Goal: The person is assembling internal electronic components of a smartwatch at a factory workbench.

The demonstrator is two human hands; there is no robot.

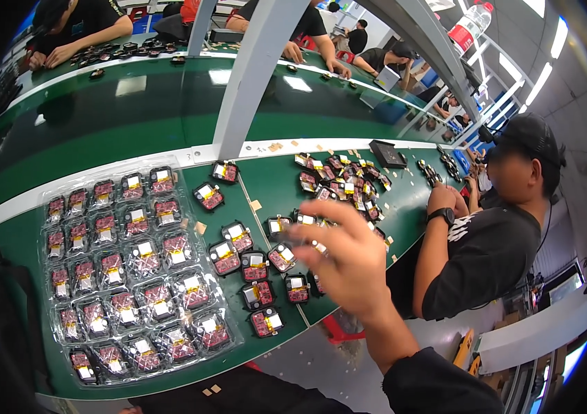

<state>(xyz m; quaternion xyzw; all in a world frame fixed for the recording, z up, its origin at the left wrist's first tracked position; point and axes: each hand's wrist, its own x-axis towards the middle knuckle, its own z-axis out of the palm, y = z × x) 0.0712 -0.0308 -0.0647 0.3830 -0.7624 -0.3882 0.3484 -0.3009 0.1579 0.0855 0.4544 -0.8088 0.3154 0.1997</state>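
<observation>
The right hand (345, 259) hung in the air over the green bench (273, 183), blurred, fingers spread loosely and curled a little, and whether anything small was pinched at its fingertips could not be told. The left hand was out of the picture. At nine o'clock from that hand lay the clear plastic tray (228, 338), and its pockets looked filled row on row with small red-and-black modules, each bearing a yellow tab (no empty pocket could be made out through the glare). So the tray part seemed close to done. What was left, by my reading, sat loose on the bench: a scatter of loose modules (255, 265) just below and to nine o'clock of the fingers, one more single module (209, 196) toward eleven o'clock, and a dense unsorted heap (342, 183) at twelve o'clock. A co-worker in a black cap (529, 134) sat at three o'clock, forearm on the bench edge.
</observation>
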